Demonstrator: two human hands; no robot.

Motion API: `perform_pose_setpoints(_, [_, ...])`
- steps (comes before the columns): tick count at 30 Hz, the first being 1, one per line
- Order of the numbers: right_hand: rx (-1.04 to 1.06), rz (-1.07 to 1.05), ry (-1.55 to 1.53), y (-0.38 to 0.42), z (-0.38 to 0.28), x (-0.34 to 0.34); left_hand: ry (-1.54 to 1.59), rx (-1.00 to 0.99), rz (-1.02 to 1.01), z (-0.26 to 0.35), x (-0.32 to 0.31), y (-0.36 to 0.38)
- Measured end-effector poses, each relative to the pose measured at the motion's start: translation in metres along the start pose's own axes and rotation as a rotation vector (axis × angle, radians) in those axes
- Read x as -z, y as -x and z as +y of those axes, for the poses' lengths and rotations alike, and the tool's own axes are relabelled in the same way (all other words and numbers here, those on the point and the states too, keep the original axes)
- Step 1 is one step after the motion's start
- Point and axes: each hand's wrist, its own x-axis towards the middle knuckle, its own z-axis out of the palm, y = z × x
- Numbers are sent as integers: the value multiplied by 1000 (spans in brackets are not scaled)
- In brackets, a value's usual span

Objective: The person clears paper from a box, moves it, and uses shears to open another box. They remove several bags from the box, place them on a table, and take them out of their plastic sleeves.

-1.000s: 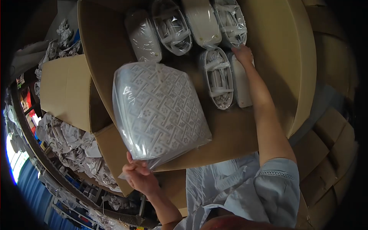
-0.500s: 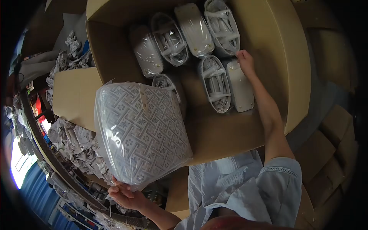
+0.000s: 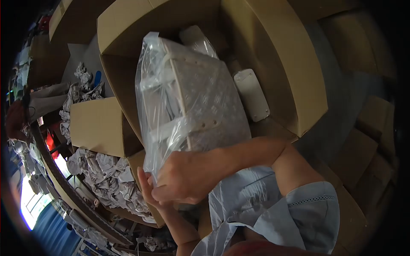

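A patterned handbag [image 3: 218, 94] with pale straps, wrapped in clear plastic, is tilted over the large open cardboard box [image 3: 305, 72]. My right hand [image 3: 181, 175] crosses in front of me, its fingers curled closed on the near lower edge of the plastic. Just below it, my left hand [image 3: 149, 192] is at the same edge, partly covered by the right; its visible fingers are bent against the plastic. Inside the box, a wrapped bag [image 3: 252, 96] stands on end with its pale base up. Another wrapped bag [image 3: 197, 39] shows behind the lifted one, which hides the others.
Crumpled grey paper [image 3: 109, 179] fills a carton [image 3: 96, 128] on the left. Flattened or stacked cardboard [image 3: 363, 128] lies on the right. A curved dark rail [image 3: 81, 205] runs along the left, with cluttered goods beyond it.
My right hand has left the bags inside the box and come across to the left hand. The handbag has turned, showing its strapped opening, and moved up and right over the box.
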Motion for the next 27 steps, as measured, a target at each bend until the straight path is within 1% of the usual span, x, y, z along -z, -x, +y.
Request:
perform_pose_setpoints(1, [2,-6,-16,-2,-1,0,0,4,-10,-4,-3,0])
perform_pose_setpoints(3, [9,33,-16,-2,3,-1,131,-11,230,-25,-1,2])
perform_pose_setpoints(4, [30,57,-12,-3,4,-4,137,-12,227,-42,5,0])
perform_pose_setpoints(6, [25,46,10,2,5,1,388,-305,-65,-76,19,-10])
perform_pose_setpoints(7, [24,36,34,5,6,3,384,-298,-68,-82,33,-12])
perform_pose_setpoints(8, [20,42,31,10,10,5,-148,-266,-169,-85,53,-12])
perform_pose_setpoints(9, [10,115,-19,15,16,7,-681,-225,-265,-86,62,-13])
perform_pose_setpoints(10, [3,185,-69,20,22,13,-685,-226,-268,-83,54,-12])
perform_pose_setpoints(12, [-64,432,-236,44,33,54,-267,-134,2,-65,25,-11])
perform_pose_setpoints(13, [-158,681,-54,70,56,70,-61,-114,69,-47,9,-16])
perform_pose_setpoints(14, [-422,956,-1,97,86,85,-67,-107,67,-43,18,-19])
perform_pose_setpoints(15, [-599,1111,116,140,133,102,-213,-156,258,-39,39,-23])
perform_pose_setpoints(16, [-730,1135,220,188,179,111,-360,-208,449,-36,55,-26])
perform_pose_setpoints(17, [-1040,918,513,240,214,110,-366,-210,445,-42,62,-29])
perform_pose_setpoints(19, [-1368,614,697,313,266,93,-409,-220,424,-40,73,-36])
perform_pose_setpoints(20, [-1368,613,686,330,271,89,-427,-222,422,-41,76,-38])
perform_pose_setpoints(22, [-1476,132,996,354,279,78,-475,-220,423,-39,90,-37])
perform_pose_setpoints(23, [-1473,121,979,365,283,77,-500,-214,427,-39,97,-34])
perform_pose_setpoints(25, [-1392,-27,1055,385,297,78,-560,-202,432,-33,117,-27])
perform_pose_setpoints(27, [-1364,-8,969,408,316,77,-603,-193,440,-27,133,-20])
